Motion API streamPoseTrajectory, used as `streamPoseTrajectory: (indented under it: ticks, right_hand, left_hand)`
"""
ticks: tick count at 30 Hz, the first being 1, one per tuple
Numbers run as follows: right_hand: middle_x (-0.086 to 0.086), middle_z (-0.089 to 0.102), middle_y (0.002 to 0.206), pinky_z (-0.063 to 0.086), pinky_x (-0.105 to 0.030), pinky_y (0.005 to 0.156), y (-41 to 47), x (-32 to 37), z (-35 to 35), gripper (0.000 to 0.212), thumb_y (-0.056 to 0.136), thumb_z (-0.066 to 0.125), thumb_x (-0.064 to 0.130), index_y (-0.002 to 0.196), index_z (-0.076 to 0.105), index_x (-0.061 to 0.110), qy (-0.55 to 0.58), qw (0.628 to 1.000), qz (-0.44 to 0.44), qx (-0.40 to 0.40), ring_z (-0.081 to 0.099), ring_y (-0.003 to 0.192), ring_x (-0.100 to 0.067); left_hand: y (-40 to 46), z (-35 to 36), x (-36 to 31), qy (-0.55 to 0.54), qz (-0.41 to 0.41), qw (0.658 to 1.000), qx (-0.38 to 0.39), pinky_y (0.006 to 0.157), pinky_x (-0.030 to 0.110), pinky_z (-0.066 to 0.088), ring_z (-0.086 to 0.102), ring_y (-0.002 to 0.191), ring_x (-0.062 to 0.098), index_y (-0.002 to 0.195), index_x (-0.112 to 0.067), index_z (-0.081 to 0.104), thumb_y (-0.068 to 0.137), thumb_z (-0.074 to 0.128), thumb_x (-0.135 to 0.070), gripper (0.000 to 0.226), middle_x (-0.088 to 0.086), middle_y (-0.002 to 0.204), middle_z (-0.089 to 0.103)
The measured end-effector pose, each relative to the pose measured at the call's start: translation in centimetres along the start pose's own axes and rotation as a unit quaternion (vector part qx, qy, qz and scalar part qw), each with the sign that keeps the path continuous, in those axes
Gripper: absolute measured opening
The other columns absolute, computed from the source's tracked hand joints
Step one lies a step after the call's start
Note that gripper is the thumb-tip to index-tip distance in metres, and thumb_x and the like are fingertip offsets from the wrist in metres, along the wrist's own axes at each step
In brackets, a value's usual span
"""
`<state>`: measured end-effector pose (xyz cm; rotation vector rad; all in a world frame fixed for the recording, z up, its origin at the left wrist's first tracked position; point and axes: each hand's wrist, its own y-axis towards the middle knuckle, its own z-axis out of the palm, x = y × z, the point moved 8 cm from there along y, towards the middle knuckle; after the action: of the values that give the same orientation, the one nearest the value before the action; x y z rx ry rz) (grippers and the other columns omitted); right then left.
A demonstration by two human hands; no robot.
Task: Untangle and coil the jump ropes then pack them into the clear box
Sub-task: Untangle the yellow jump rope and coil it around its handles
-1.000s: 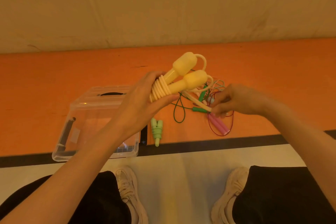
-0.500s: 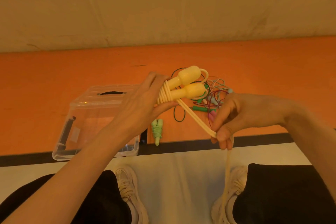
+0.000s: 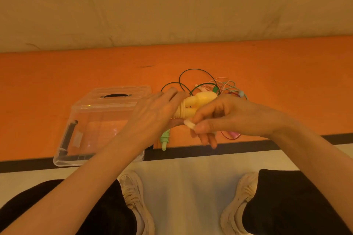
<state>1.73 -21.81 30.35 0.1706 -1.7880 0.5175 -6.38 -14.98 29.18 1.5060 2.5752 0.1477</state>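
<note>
Orange surface (image 3: 57, 74), smooth and matte. Clear box (image 3: 99, 126), rigid see-through plastic, sat open at left, nothing visibly packed in it. Tangled thin ropes (image 3: 206, 82) lay behind the hands. Left hand (image 3: 152, 116) gripped the yellow jump rope (image 3: 193, 105) by its bulbous handles, cord coiled round them. Right hand (image 3: 225, 118) pinched the cord's pale free end. Step: finishing the wrap. Next, probably: tuck the end, drop it in the box.

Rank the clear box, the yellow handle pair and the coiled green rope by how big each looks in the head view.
1. clear box, by far the largest.
2. yellow handle pair, partly covered by both hands and nearer the camera.
3. coiled green rope, partly hidden behind the left hand, so unsure against the handles.
</note>
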Motion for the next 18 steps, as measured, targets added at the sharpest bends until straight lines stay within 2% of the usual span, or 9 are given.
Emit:
streamPoseTrajectory:
  ticks: [2,4,6,9,11,15,17,18]
  right_hand:
    - [-0.001,0.065,0.071,0.047,-0.022,0.065,0.2,0.3,-0.5,0.026,0.091,0.056,0.020,0.091,0.066,-0.004,-0.010,1.000,-0.013,-0.026,0.057,0.061,-0.013]
    - [-0.001,0.063,0.069,0.048,-0.027,0.070,0.3,0.4,-0.4,0.023,0.092,0.054,0.022,0.089,0.066,0.002,-0.015,0.999,-0.017,-0.038,0.057,0.062,-0.014]
    - [-0.002,0.062,0.065,0.049,-0.027,0.075,0.0,0.7,-0.5,0.021,0.092,0.055,0.024,0.089,0.068,0.009,-0.026,0.999,-0.013,-0.041,0.057,0.063,-0.014]
    - [-0.007,0.063,0.061,0.045,-0.015,0.060,-1.3,1.0,-1.4,0.020,0.081,0.068,0.028,0.091,0.073,0.012,-0.069,0.997,0.021,-0.028,0.057,0.055,-0.009]
    - [-0.005,0.067,0.064,0.046,-0.020,0.053,-2.4,0.1,-2.6,0.018,0.076,0.077,0.028,0.092,0.075,0.019,-0.152,0.985,0.073,-0.040,0.059,0.053,-0.012]
    - [0.007,0.064,0.051,0.034,-0.013,0.039,-4.6,-0.6,-7.2,0.004,0.079,0.076,0.026,0.076,0.074,0.027,-0.312,0.922,0.162,-0.162,0.048,0.037,0.001]
    - [0.007,0.061,0.047,0.033,-0.017,0.039,-5.9,0.2,-9.2,0.015,0.078,0.075,0.032,0.064,0.071,0.033,-0.330,0.907,0.157,-0.209,0.044,0.037,-0.001]
    - [0.006,0.058,0.046,0.031,-0.020,0.040,-6.3,0.9,-9.8,0.019,0.078,0.074,0.035,0.060,0.070,0.038,-0.313,0.913,0.125,-0.231,0.041,0.037,-0.003]
  left_hand:
    - [0.0,0.0,-0.1,0.004,0.003,1.000,-0.002,0.071,0.040,0.043,0.062,0.088,0.028,0.130,-0.021,0.052,0.078,0.044,-0.053,0.061,0.003,0.111,0.057]
    - [0.0,0.1,0.2,-0.002,-0.002,1.000,-0.010,0.066,0.038,0.042,0.061,0.085,0.027,0.128,-0.025,0.052,0.081,0.057,-0.050,0.053,0.001,0.108,0.055]
    - [-0.1,0.0,0.8,-0.008,-0.019,1.000,-0.024,0.057,0.032,0.035,0.062,0.080,0.026,0.126,-0.026,0.055,0.078,0.065,-0.049,0.054,-0.001,0.102,0.057]
    - [-0.4,-0.9,2.4,-0.018,-0.064,0.996,-0.052,0.051,0.030,0.037,0.062,0.075,0.026,0.124,-0.026,0.057,0.072,0.071,-0.046,0.057,-0.002,0.097,0.059]
    - [-0.5,-1.2,3.3,-0.036,-0.091,0.993,-0.059,0.053,0.035,0.044,0.061,0.076,0.024,0.127,-0.026,0.058,0.072,0.075,-0.043,0.060,-0.001,0.097,0.060]
    - [-0.7,-0.7,3.7,-0.010,-0.104,0.994,-0.039,0.054,0.034,0.044,0.060,0.075,0.023,0.127,-0.028,0.058,0.073,0.076,-0.043,0.060,-0.001,0.094,0.060]
    - [-0.8,-0.4,3.7,0.008,-0.109,0.994,-0.025,0.054,0.031,0.040,0.061,0.079,0.024,0.127,-0.028,0.058,0.073,0.075,-0.045,0.059,-0.001,0.095,0.061]
    - [-0.8,-0.4,3.7,0.011,-0.111,0.993,-0.021,0.053,0.030,0.037,0.061,0.081,0.024,0.128,-0.028,0.057,0.074,0.074,-0.046,0.060,-0.002,0.097,0.061]
